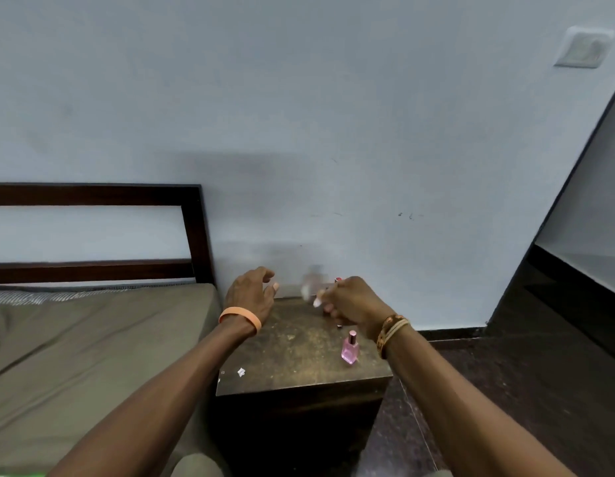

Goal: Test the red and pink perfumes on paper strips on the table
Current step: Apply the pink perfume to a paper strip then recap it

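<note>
A home bedroom. A bed (93, 339) with a dark headboard (192, 232) stands beside a small bench (299, 356), probably a nightstand.

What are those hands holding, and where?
Left hand: nothing. Right hand fingers pinch a pale thing, too blurred to name or say where.

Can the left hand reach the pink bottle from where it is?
Probably yes. The left hand is open at the far left corner of the table, and the pink bottle stands upright near the right edge with nothing standing between them.
</note>
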`<state>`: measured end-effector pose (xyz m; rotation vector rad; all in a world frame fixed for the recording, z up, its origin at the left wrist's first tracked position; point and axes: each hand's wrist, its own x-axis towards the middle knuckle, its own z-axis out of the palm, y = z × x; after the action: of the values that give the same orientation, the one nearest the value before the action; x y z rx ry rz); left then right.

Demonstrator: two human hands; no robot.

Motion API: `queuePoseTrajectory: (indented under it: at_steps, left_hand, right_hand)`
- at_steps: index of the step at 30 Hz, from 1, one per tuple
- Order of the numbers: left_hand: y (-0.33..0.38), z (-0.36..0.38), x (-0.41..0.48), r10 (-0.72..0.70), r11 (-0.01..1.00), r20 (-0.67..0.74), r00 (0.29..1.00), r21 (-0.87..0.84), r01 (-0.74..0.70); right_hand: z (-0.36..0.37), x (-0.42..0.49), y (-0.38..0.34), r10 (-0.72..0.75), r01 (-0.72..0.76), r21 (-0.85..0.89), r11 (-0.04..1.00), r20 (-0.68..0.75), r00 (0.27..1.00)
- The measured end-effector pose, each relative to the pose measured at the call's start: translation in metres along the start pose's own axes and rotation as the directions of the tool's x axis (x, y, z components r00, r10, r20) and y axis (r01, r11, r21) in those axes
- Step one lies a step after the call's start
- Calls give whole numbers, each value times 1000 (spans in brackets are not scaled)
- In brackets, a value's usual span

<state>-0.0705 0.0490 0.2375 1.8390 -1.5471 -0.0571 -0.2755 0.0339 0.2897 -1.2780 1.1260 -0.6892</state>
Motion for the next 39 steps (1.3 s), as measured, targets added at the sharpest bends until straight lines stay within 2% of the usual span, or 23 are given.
queuePoseTrajectory:
  at_steps: [1, 2, 5, 6, 9, 10, 13, 19, 21, 23, 24, 25, 27, 28, 29, 30, 32, 33, 34, 36, 37, 38, 39]
  left_hand:
    - [0, 0, 0, -1, 1000, 1, 1000, -2, 1]
    - [0, 0, 1, -1, 1000, 3, 1000, -2, 1]
    - [-1, 0, 2, 2, 1000, 5, 1000, 2, -2]
    - [-1, 0, 2, 2, 1000, 6, 1000, 3, -2]
    - [0, 2, 2, -2, 1000, 11, 1000, 3, 2]
    - [1, 3, 1, -4, 1000, 15, 1000, 3, 4]
    - [1, 3, -1, 3, 1000, 23, 1000, 13, -3]
    - [-2, -1, 0, -2, 1000, 16, 1000, 21, 1]
    - [-3, -3, 2, 1, 1000, 9, 1000, 26, -1]
    - [-3, -4, 3, -5, 999, 12, 1000, 35, 4]
    - [-3, -4, 2, -6, 999, 14, 1000, 36, 6]
    - [-4, -3, 2, -7, 999, 16, 1000, 38, 6]
    - [-4, -2, 0, -5, 999, 27, 1000, 40, 4]
    - [-4, -1, -1, -6, 999, 27, 1000, 38, 5]
    - [-4, -1, -1, -7, 999, 27, 1000, 37, 6]
    - [-4, 0, -2, -7, 999, 27, 1000, 38, 6]
    - [-4, 0, -2, -3, 999, 36, 999, 40, 2]
    - [-4, 1, -2, 0, 999, 37, 999, 42, -1]
    - [-4, 1, -2, 2, 999, 35, 999, 46, -3]
    - [-4, 1, -2, 3, 999, 31, 1000, 46, -5]
    - [-4, 1, -2, 4, 999, 29, 1000, 44, -5]
    - [-5, 0, -2, 3, 999, 25, 1000, 42, -4]
    - [-6, 0, -2, 2, 999, 21, 1000, 43, -3]
  right_hand:
    - [2, -2, 2, -28, 24, -86, 996, -37, 999]
    - [2, -1, 1, -18, 17, -50, 999, -22, 1000]
    - [-3, -3, -17, 7, -47, 346, 937, 118, 993]
    - [-4, -1, -20, 10, -63, 378, 924, 141, 990]
    - [3, 0, -6, 34, -38, 73, 997, 51, 998]
    - [5, 0, 0, 42, -43, 39, 998, 24, 999]
    - [8, -1, 5, 44, -46, 69, 997, 23, 999]
    - [11, -1, -5, 20, -20, -8, 1000, 1, 1000]
    - [8, -4, -22, -23, 16, 82, 996, 79, 997]
    - [2, -8, -41, -47, -19, 335, 942, 189, 981]
    - [0, -8, -47, -47, -32, 380, 925, 199, 979]
    - [1, -7, -47, -39, -13, 311, 950, 159, 986]
    - [7, -3, -34, -80, 80, -93, 992, 11, 997]
    - [10, -3, -30, -118, 110, -207, 972, -24, 993]
    - [10, -3, -28, -127, 119, -213, 970, -20, 992]
    - [8, -4, -30, -110, 111, -119, 987, 21, 994]
    - [0, -6, -38, -49, 14, 230, 973, 147, 988]
    - [-2, -5, -38, -37, -17, 298, 954, 174, 984]
    - [-2, -3, -34, -17, -18, 220, 975, 153, 988]
    - [4, -3, -15, -30, 38, -195, 980, 41, 999]
    - [5, -4, -10, -43, 49, -252, 967, 28, 999]
    - [6, -5, -9, -24, 35, -186, 982, 59, 998]
    - [4, -6, -12, -2, 4, -16, 1000, 118, 993]
